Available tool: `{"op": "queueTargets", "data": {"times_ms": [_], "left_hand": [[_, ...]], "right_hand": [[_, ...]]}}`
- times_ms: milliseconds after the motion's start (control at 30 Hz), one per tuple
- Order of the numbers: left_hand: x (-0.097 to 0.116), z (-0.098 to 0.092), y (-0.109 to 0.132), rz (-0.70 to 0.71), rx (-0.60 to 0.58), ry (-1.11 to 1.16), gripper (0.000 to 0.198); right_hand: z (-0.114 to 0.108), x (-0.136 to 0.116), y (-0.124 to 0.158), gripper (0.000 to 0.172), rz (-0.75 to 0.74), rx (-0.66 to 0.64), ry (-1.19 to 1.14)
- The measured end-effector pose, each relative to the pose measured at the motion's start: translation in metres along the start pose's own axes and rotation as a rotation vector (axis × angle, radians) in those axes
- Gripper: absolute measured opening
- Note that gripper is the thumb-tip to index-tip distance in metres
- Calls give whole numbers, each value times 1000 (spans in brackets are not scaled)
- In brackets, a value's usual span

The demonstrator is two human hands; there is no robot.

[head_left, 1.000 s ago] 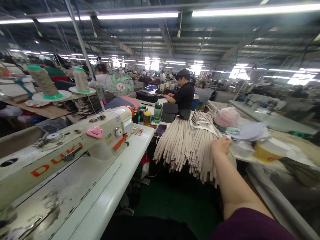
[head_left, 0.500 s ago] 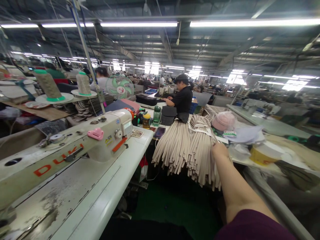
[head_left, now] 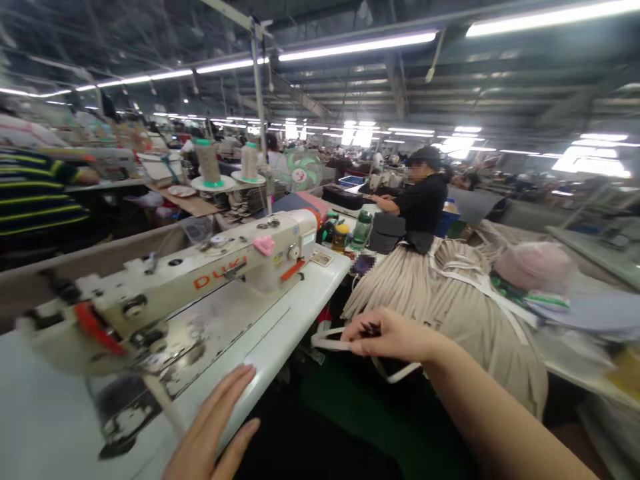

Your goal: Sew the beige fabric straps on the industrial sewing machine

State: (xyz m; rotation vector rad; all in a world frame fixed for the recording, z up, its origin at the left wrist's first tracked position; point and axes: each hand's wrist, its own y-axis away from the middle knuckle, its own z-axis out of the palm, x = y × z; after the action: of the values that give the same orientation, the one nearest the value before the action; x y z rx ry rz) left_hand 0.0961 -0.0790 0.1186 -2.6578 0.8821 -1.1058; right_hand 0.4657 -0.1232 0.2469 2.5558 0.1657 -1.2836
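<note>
My right hand (head_left: 390,337) is closed on a beige strap (head_left: 330,343), holding it in the air between the sewing table and the strap pile. The strap loops down under my wrist. A big bundle of the same beige straps (head_left: 450,300) hangs over the bench at my right. My left hand (head_left: 215,427) lies open and flat on the front edge of the white sewing table (head_left: 280,333). The white sewing machine (head_left: 200,280) stands on that table, to the left of both hands.
Bottles and jars (head_left: 350,233) stand at the table's far end. A person in black (head_left: 423,200) works at the station beyond. A pink cap (head_left: 535,263) and papers lie on the right bench. Thread cones (head_left: 207,163) and a fan (head_left: 300,170) stand behind the machine.
My right hand has come off the strap pile and moved left with one strap in it. My left hand has come into view on the table edge. The view has swung to the left.
</note>
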Motion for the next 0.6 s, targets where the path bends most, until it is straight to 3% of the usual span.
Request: {"op": "queueTargets", "data": {"times_ms": [100, 233, 433, 600], "left_hand": [[31, -1, 2, -32, -212, 271, 63], [43, -12, 8, -215, -376, 600, 42], [16, -36, 43, -340, -251, 570, 36], [0, -47, 65, -411, -248, 501, 35]], "right_hand": [[32, -34, -17, 41, -184, -247, -165], [47, -39, -48, 39, -277, -263, -90], [46, -16, -77, 40, -361, -312, 118], [48, -7, -87, 45, -380, -298, 180]]}}
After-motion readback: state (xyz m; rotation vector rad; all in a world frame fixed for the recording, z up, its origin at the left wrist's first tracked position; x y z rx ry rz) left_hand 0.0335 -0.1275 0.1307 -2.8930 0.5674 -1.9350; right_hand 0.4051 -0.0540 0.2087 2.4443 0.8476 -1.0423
